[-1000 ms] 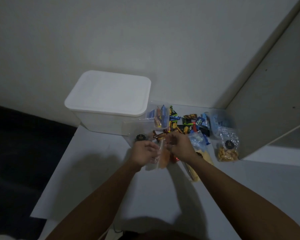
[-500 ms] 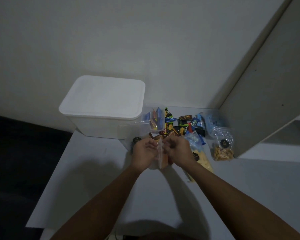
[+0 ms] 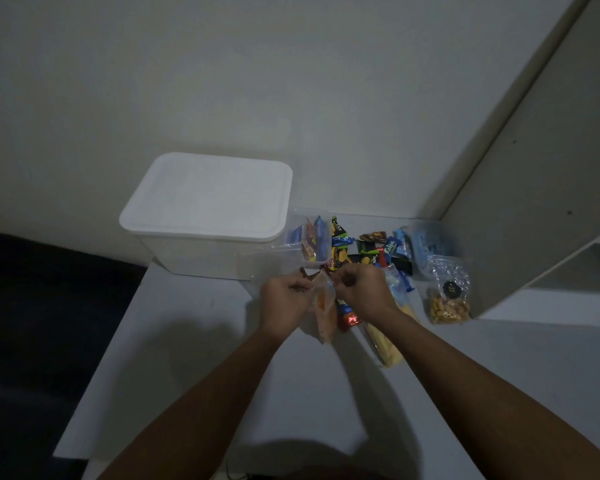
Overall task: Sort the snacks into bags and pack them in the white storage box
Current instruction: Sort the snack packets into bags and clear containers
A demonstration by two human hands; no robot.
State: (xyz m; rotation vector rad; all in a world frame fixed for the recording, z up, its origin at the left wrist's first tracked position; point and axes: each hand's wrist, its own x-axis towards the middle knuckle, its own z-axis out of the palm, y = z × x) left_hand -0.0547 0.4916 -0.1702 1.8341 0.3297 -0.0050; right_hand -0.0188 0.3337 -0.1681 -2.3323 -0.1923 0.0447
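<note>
My left hand (image 3: 284, 299) and my right hand (image 3: 361, 292) both pinch the top edge of a clear bag of orange snacks (image 3: 324, 315), which hangs between them above the white table (image 3: 194, 358). The white storage box (image 3: 205, 209) stands at the back left with its lid on. Loose wrapped snacks (image 3: 364, 251) lie in a heap behind my hands. A small clear bag with a few wrapped snacks (image 3: 312, 244) leans by the box.
A bag of yellow biscuits (image 3: 388, 344) lies under my right forearm. A clear bag of nuts (image 3: 449, 296) and a bluish bag (image 3: 426, 240) sit at the right, beside a grey cabinet panel (image 3: 534, 202). The table's left edge drops to a dark floor (image 3: 32, 323).
The hands stay together on the orange snack bag, with small finger shifts along its top edge. The view has tilted slightly.
</note>
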